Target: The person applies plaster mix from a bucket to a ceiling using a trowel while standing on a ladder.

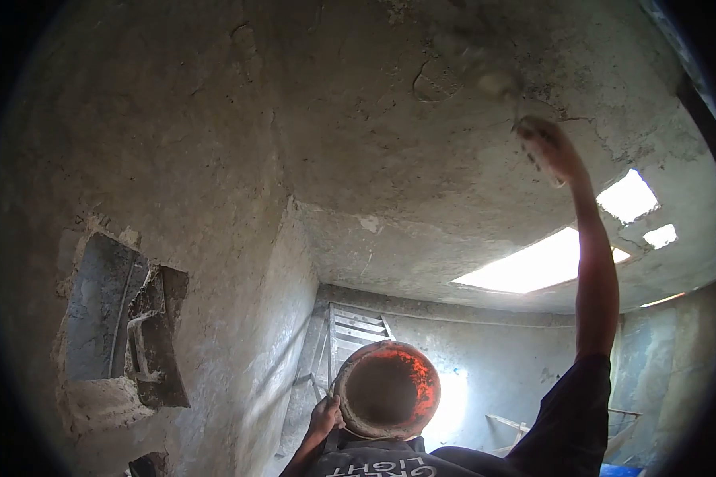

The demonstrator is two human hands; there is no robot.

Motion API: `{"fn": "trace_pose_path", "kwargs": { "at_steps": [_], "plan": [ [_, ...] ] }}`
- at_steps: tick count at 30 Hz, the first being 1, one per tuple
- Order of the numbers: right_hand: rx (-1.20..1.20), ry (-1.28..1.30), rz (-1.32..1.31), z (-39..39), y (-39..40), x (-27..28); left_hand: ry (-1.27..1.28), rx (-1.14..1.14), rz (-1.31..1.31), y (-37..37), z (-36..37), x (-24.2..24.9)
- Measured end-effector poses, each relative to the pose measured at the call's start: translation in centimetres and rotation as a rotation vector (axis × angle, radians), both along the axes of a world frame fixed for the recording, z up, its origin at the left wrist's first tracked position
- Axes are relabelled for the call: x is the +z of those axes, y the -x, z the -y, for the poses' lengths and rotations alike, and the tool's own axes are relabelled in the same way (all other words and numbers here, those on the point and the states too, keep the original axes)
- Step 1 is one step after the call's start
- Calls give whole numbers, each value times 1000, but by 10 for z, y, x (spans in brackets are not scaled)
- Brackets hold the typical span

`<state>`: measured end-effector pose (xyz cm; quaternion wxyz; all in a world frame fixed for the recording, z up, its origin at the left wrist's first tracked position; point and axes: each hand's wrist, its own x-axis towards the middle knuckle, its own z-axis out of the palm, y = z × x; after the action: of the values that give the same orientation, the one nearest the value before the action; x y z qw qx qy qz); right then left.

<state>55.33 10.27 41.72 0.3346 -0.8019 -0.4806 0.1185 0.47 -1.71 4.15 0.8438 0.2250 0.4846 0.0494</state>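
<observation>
Head view is turned upward toward a rough grey ceiling (390,119). The right hand (550,149) is raised on a straight arm and held against the ceiling; it is motion-blurred, and something pale seems to be gripped in it, but what it is and how the fingers are set cannot be told. A blurred pale smear (497,83) is seen on the ceiling just beside that hand. The left hand (326,415) is low in the frame, closed on the rim of a round red bowl (388,389), which is held up near the chest with its dark inside facing the camera. A black sleeve (569,421) is worn on the right arm. Behind the bowl a ladder (356,330) is leaned at the far wall. On the left wall a ragged recess (107,318) is cut, with a trowel (155,342) set in it. Bright openings (533,266) are seen in the ceiling to the right.
</observation>
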Motion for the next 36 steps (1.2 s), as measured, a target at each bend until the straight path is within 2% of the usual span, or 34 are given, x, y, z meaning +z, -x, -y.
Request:
{"fn": "trace_pose_path", "kwargs": {
  "at_steps": [1, 3, 7, 10, 14, 18, 20, 22, 24, 25, 27, 31, 36],
  "plan": [
    [-17, 86, 59, -1, 2, -13, -27, -1, -10, -3, -1, 4],
    [130, 167, 162, -4, -13, -48, -44, 0, -20, -4, -1, 3],
    [152, 98, 293, -15, -8, -73, -49, -20, -15, -3, -1, 0],
    [130, 129, 292, -19, -20, -49, -60, -14, -20, -4, 0, 5],
    [-48, -126, 186, -13, -20, 4, -48, 6, -29, -4, 2, 6],
    [33, -253, 106, -8, -16, 25, -46, 11, -32, -3, 2, 3],
    [-20, -188, 83, -3, -9, 13, -41, 15, -23, -4, 0, 2],
    [1, -16, 75, -2, -8, -5, -25, 27, -20, -4, 0, 2],
    [102, 131, 199, -4, -14, -29, -36, 23, -22, -3, 2, -1],
    [106, 127, 203, -6, -22, -45, -42, 11, -27, -3, 2, 0],
    [248, -7, 395, -8, -35, -71, -49, 0, -37, -3, 2, 2],
    [210, 7, 458, -13, -38, -50, -47, -2, -39, -7, -2, 5],
    [4, -48, 225, -13, -29, 27, -50, 4, -32, -10, -3, 6]
  ]
}}
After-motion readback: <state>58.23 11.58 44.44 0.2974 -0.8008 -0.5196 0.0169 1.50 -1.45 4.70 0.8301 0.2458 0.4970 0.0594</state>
